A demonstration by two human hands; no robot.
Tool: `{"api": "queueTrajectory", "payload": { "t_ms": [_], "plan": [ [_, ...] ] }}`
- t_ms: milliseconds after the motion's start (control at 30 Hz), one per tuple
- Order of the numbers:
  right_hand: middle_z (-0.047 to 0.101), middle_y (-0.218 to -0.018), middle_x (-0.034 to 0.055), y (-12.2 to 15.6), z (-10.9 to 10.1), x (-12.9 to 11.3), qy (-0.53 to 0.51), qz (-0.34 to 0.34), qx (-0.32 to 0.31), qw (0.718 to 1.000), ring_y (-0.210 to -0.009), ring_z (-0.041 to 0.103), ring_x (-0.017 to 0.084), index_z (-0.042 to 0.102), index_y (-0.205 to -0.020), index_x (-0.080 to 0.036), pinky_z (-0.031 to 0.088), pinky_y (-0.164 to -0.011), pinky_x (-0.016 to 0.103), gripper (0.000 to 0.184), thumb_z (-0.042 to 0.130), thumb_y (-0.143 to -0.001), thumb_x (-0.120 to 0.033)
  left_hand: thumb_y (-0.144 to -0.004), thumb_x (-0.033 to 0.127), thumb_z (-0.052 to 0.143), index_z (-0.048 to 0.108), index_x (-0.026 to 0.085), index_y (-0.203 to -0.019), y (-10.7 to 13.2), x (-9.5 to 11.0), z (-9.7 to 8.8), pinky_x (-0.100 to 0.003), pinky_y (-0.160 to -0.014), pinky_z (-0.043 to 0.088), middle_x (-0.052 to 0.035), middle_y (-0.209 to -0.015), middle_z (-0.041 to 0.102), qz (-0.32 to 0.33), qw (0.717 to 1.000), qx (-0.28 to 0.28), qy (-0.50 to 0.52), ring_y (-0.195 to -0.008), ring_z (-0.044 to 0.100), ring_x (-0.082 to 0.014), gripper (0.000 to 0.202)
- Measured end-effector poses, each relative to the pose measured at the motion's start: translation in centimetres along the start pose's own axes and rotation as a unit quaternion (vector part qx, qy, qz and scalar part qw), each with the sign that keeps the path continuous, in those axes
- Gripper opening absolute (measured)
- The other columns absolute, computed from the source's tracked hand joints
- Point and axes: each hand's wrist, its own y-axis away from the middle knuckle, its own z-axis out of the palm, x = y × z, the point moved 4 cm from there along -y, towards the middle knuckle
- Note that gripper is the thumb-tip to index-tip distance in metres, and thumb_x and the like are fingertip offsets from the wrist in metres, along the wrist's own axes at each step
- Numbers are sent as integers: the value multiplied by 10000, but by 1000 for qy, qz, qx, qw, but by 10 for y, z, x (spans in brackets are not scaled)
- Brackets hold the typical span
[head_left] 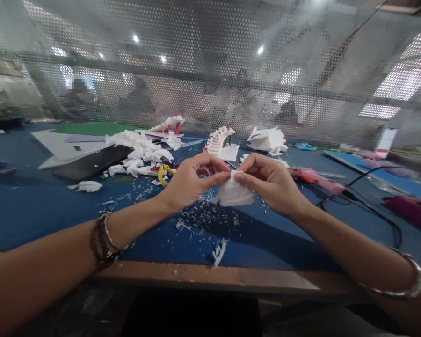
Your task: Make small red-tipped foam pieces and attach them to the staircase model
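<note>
Between my two hands, above the blue tabletop (287, 234), hangs a thin white tissue (235, 193). My left hand (199, 177) pinches its upper left edge between thumb and forefinger. My right hand (268, 180) is closed on the same edge from the other side, thumb and fingertips pressed together. White paper scraps (215, 213) lie scattered on the table beneath, and a torn strip (219, 252) rests near the front edge. Close beyond my left hand are yellow-handled scissors (163, 174).
Crumpled tissue (140, 147) is heaped at the left by a black slab (93, 163). Two small model staircases (215, 142) (168, 124) stand at the back beside a white paper stack (267, 139). A pink glue gun (324, 181) with a black cable lies right. A perforated metal screen (210, 61) rises behind.
</note>
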Motion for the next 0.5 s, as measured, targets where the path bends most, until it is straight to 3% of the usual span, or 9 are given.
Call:
{"api": "queueTrajectory", "payload": {
  "t_ms": [267, 500],
  "plan": [
    [538, -551, -49, -1, -1, -1, 43, -21, 12, 999, -472, 478, 28, 473, -601, -146, 368, -418, 153, 224, 664, -624, -261, -728, 200, 554, 626, 129, -706, 5, 11, 2, -193, -607, 422, -25, -709, 638, 37, 996, 1, -84, -672, 551, -98, 103],
    [566, -562, -37, -3, -2, -3, 54, -48, 6, 997, -484, 494, 27, 522, -593, -133, 381, -427, 145, 171, 663, -625, -224, -696, 248, 596, 616, 127, -730, 5, 7, 3, -196, -596, 431, -34, -727, 638, 6, 999, -14, -41, -662, 557, -103, 126]
  ]
}}
